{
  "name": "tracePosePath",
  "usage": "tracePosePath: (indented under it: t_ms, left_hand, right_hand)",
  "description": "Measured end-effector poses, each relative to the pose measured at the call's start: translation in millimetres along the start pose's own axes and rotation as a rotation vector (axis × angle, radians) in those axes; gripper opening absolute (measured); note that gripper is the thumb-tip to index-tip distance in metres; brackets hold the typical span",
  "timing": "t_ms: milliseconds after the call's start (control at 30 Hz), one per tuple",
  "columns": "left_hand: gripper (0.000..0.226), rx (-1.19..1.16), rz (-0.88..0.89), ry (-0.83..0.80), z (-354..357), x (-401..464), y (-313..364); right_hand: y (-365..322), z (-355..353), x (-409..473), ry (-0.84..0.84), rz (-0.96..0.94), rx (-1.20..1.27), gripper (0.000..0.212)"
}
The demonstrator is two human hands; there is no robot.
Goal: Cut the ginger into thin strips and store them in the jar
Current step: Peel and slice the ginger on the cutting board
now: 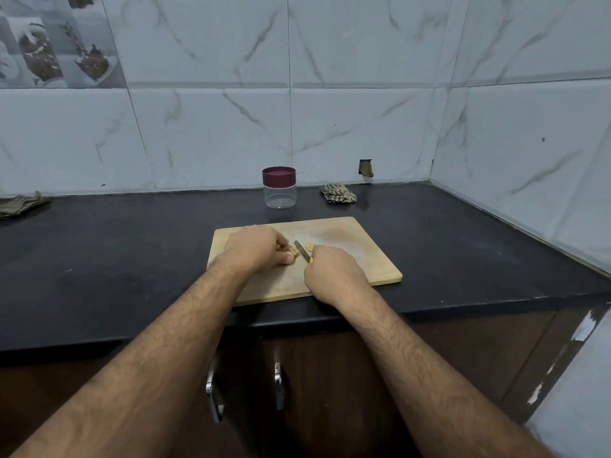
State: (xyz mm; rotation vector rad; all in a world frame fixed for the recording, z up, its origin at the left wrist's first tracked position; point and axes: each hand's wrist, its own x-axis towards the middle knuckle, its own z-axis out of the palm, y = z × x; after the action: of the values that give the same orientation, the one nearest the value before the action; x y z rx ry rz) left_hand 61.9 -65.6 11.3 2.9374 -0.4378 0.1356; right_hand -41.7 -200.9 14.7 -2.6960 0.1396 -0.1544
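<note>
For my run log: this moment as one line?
cutting | left hand holds ginger | right hand grips knife | jar lidded

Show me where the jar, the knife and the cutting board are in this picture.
jar [279, 196]: head view, on its clear wall below the maroon lid.
knife [301, 249]: head view, on the blade, above the right hand.
cutting board [367, 256]: head view, on a bare part right of the hands.

On the black tabletop [115, 259] a crumpled checked cloth [338, 193] lies near the marbled tile wall [363, 110], another cloth [20, 204] lies at the far left, and two metal handles [278, 385] hang on the brown cabinet doors below.
</note>
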Motion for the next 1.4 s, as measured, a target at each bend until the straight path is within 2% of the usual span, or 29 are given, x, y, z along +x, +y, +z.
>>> tracePosePath:
  t_ms: [433, 633, 867, 1400]
  left_hand:
    - [0.045, 0.047, -0.004, 0.010, -2, -4, 5]
    - [0.043, 0.059, -0.003, 0.015, -4, -7, 7]
    - [0.042, 0.064, -0.015, 0.016, -4, -7, 8]
    - [0.041, 0.066, -0.018, 0.009, -6, -9, 11]
  right_hand:
    - [-7, 0, -4, 0.003, 0.032, 0.004, 0.011]
    - [-9, 2, -8, 0.017, 0.025, -0.024, 0.024]
    - [-8, 3, -8, 0.034, 0.017, -0.053, 0.019]
    - [-10, 7, -12, 0.070, 0.020, -0.056, 0.025]
